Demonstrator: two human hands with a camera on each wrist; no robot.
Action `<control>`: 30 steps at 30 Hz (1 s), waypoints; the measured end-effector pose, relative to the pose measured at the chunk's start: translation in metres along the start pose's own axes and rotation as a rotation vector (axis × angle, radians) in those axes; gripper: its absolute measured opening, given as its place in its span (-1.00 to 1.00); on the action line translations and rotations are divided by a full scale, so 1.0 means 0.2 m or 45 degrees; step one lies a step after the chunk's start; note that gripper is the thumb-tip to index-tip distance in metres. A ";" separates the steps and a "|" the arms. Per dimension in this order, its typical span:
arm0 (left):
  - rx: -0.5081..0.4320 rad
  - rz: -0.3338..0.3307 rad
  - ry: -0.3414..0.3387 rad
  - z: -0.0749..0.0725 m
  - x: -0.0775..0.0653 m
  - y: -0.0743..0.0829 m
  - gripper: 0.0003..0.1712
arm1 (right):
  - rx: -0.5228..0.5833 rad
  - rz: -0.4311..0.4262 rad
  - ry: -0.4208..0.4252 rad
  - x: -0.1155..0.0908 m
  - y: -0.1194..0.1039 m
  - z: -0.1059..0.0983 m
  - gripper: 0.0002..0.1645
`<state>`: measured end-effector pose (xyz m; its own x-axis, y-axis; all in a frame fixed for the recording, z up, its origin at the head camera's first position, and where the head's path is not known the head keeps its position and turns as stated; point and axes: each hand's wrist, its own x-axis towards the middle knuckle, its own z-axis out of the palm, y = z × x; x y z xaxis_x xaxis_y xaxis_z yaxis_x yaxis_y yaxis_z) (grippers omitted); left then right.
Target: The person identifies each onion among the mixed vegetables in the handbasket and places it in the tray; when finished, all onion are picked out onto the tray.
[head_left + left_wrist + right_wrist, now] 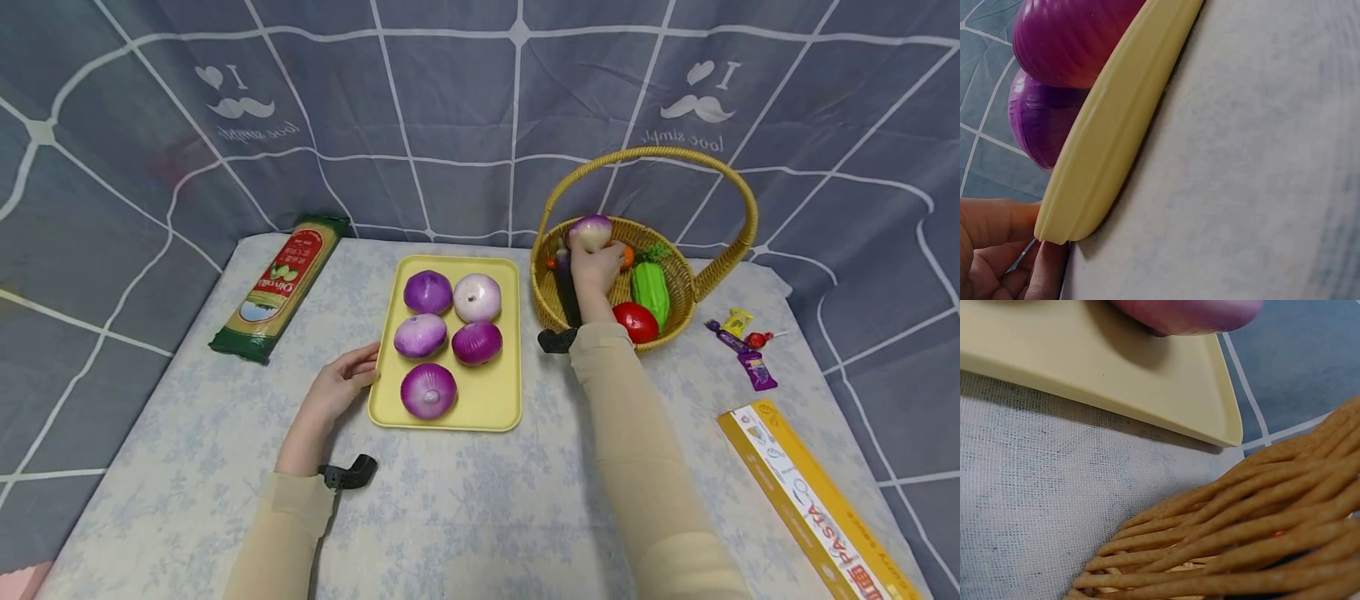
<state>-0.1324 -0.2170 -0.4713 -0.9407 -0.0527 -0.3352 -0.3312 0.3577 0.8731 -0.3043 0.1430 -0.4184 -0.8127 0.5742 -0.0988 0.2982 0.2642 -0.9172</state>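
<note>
In the head view my right hand (596,273) reaches into a wicker basket (684,279) and grips a white-and-purple onion (593,232) near the basket's back left. Around it lie a dark eggplant (566,287), a tomato (637,322) and a ridged green vegetable (651,292). To the left, a yellow tray (483,410) carries several onions (428,391), purple ones and a whiter one. My left hand (347,379) holds the tray's left edge; in the left wrist view its fingers (1000,222) meet the tray's rim. The right wrist view shows basket weave, not the right hand.
A green-ended pasta packet (281,287) lies at the back left. Wrapped candies (738,337) and a lollipop (759,339) lie right of the basket. A long orange pasta box (817,508) lies at the front right. The basket's tall handle (652,152) arches above it.
</note>
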 end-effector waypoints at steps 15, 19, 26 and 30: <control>0.008 0.009 0.009 0.00 0.01 -0.01 -0.38 | -0.129 -0.143 -0.019 0.04 0.04 0.00 0.09; 0.005 0.008 0.019 0.00 0.01 0.00 -0.38 | -0.095 -0.146 -0.007 0.04 0.04 0.01 0.00; 0.001 -0.003 0.015 0.00 0.00 0.00 -0.38 | 0.026 -0.088 0.008 0.04 0.03 0.02 -0.07; 0.012 0.011 0.008 0.00 0.00 0.00 -0.39 | 0.143 -0.053 -0.001 0.04 0.02 0.02 -0.09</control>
<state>-0.1326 -0.2168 -0.4714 -0.9440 -0.0549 -0.3253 -0.3220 0.3673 0.8726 -0.3107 0.1459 -0.4241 -0.8235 0.5642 -0.0598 0.2063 0.1996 -0.9579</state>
